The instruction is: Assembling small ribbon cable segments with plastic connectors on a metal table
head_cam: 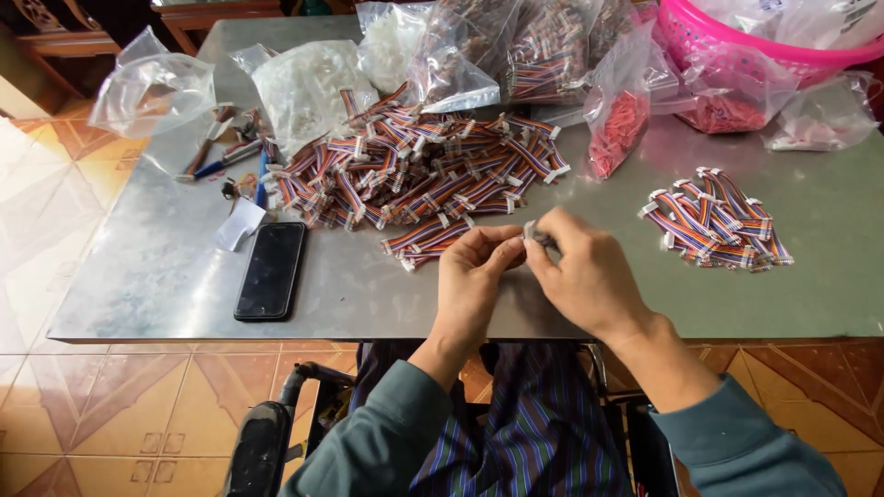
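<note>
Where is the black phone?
In the head view, the phone lies flat on the table, left of both hands, below the big cable pile.

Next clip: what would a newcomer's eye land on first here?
First, the big heap of rainbow ribbon cables with white connectors, spread over the middle of the metal table. A smaller, tidier pile of the same cables lies to the right. In front, the left hand and right hand meet over one small white connector, and a black phone lies at the left.
</note>
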